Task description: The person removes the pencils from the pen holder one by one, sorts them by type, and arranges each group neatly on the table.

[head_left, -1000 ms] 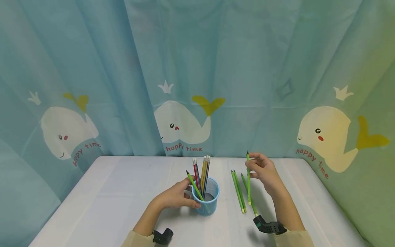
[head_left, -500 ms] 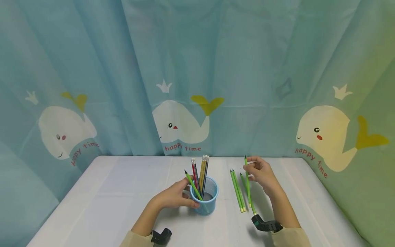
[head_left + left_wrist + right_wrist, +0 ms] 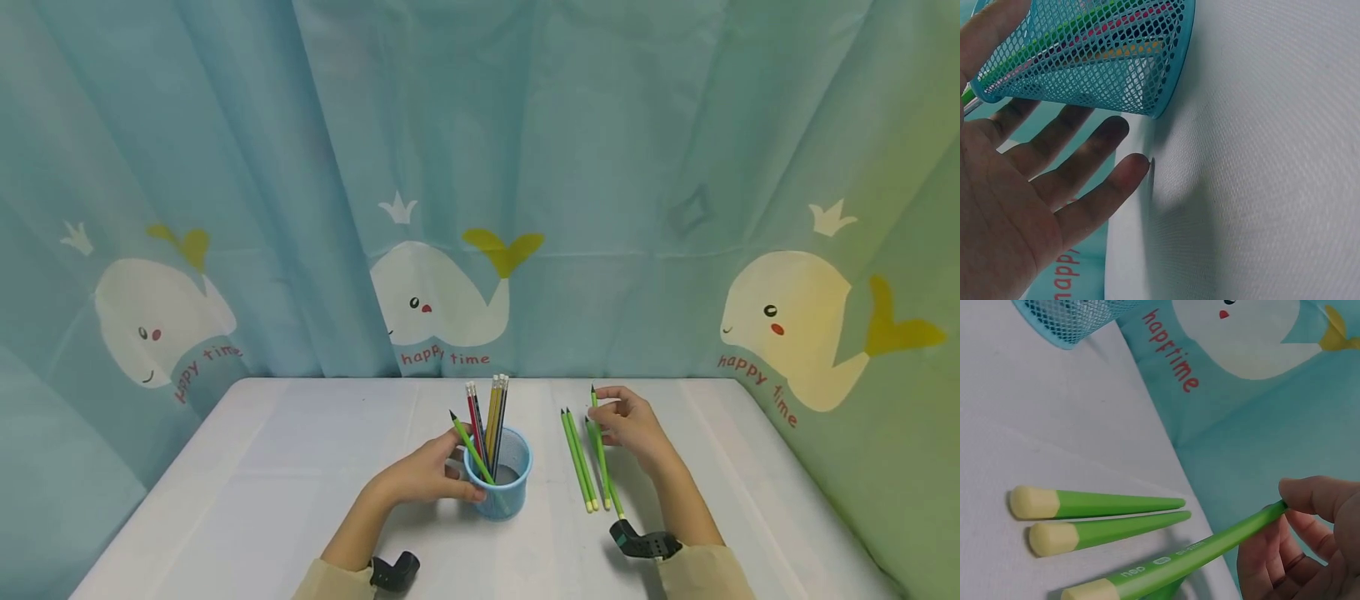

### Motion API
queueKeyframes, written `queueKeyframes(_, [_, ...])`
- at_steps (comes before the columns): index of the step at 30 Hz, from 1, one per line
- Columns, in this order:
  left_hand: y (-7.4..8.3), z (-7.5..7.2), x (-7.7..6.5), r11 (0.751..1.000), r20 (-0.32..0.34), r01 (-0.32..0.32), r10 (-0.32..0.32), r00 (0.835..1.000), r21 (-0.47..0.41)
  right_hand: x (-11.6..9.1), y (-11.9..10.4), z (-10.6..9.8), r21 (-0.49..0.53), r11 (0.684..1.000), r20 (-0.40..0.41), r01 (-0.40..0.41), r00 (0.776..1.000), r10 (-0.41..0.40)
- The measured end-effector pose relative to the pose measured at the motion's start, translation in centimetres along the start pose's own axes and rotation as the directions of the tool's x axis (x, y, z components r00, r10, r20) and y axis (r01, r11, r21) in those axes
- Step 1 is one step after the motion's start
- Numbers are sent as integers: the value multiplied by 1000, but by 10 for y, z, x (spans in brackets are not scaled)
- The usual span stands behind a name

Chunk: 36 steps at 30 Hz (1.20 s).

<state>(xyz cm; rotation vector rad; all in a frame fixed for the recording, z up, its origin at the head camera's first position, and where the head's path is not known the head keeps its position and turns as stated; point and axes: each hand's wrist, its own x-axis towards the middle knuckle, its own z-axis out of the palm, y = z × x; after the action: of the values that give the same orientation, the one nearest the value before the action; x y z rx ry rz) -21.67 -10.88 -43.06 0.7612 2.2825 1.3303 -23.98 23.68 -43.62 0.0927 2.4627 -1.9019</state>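
Note:
My left hand [image 3: 420, 477] holds a light blue mesh pencil cup [image 3: 508, 502], thumb in front and fingers behind its wall. In the cup stand red, yellow and dark striped pencils [image 3: 492, 412], eraser ends up, and one green pencil [image 3: 472, 448] leaning left, point up. Between thumb and fingers, my right hand [image 3: 636, 427] pinches a green pencil [image 3: 1204, 553] near its point; its pale end hangs low by the tabletop. Beneath it lies another green pencil [image 3: 615, 497]. Two more green pencils [image 3: 1122, 504] lie side by side just left of it.
A white-covered table [image 3: 262, 500] carries everything. Behind it hangs a blue-green curtain [image 3: 615, 167] printed with whales. Each wrist wears a black camera strap; the right one [image 3: 645, 542] sits near the lower end of the lying pencil.
My right hand has come down and slightly left with the pinched pencil, whose pale end is now lower and nearer the two side-by-side pencils. My left hand keeps its hold on the cup.

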Motion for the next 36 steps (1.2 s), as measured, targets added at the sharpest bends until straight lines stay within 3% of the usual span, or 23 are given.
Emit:
queueKeyframes(19, [2,1,0,1000,2,25,-25,1000,3,3,15,5,-87,994,-25,-66,998,64])
queueKeyframes(36, [3,-1,-1,1000,-3,14,-14,1000,2,2,7,8,-85,996,-35,-40,999,37])
